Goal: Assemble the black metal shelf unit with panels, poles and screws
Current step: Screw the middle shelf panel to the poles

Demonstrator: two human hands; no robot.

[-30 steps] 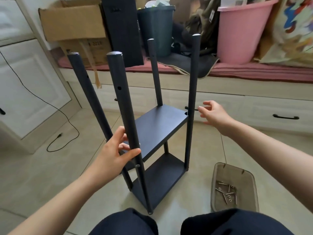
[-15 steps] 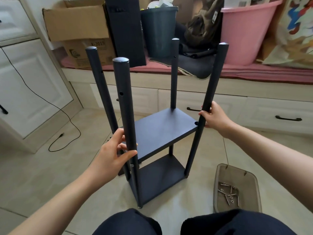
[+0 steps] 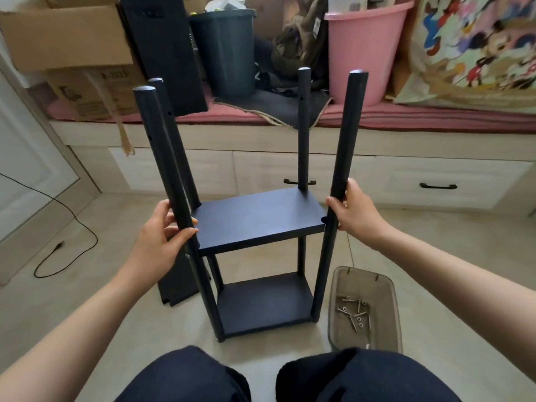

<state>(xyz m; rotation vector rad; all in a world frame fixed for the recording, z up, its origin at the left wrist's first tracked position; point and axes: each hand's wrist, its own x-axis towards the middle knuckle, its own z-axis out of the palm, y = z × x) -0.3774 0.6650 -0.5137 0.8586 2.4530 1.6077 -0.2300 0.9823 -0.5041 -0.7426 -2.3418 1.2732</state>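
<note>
Black metal makes up the half-built shelf unit (image 3: 261,256), which stands on the tiled floor (image 3: 87,300) between the person's knees with two panels fitted and four poles rising above them. The left hand (image 3: 162,236) curls round the near-left pole (image 3: 171,181) just above the upper panel (image 3: 258,219), while the right hand (image 3: 352,210) grips the near-right pole (image 3: 345,140) level with that panel's corner. Loose screws (image 3: 355,313) lie in a clear tray (image 3: 365,338) just right of the unit's base.

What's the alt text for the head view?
A left hand and a right hand each grip a front pole of a half-built black metal two-panel shelf unit on tiled floor, beside a clear plastic tray of silver screws.
</note>
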